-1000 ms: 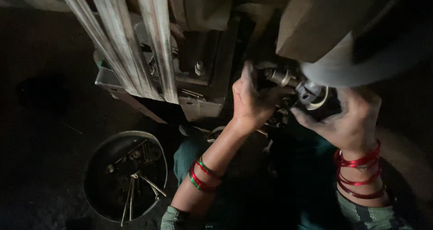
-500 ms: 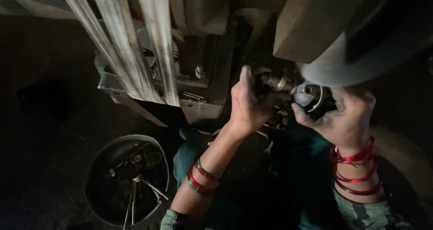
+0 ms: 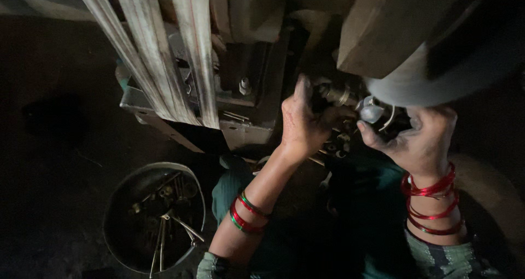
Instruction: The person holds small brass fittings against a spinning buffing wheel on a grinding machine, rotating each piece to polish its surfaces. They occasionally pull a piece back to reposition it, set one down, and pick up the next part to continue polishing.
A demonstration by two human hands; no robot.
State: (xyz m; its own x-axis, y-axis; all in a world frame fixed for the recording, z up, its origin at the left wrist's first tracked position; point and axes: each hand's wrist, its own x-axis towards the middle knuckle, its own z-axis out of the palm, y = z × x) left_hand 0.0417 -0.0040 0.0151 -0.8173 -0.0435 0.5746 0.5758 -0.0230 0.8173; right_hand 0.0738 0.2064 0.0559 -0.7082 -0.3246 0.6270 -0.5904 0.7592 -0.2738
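Head view shows me the left hand (image 3: 299, 127) wrapped around a brass fitting (image 3: 334, 94) on the dark machine (image 3: 257, 101); the right hand (image 3: 418, 142) pinches a small shiny metal part (image 3: 372, 112) just right of it. Pale belts (image 3: 164, 54) slant across far left; a round tub of metal bits (image 3: 156, 219) sits near left, well apart.

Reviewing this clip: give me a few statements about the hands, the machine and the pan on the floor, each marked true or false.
1. The left hand is closed on a brass-coloured fitting on the machine. True.
2. The right hand rests in the round pan. False: it is up at the machine, beside a small shiny metal part.
3. The round pan on the floor holds thin metal pieces. True.
4. Both wrists are bare. False: each wears red bangles.
5. Pale worn straps hang over the machine's left side. True.
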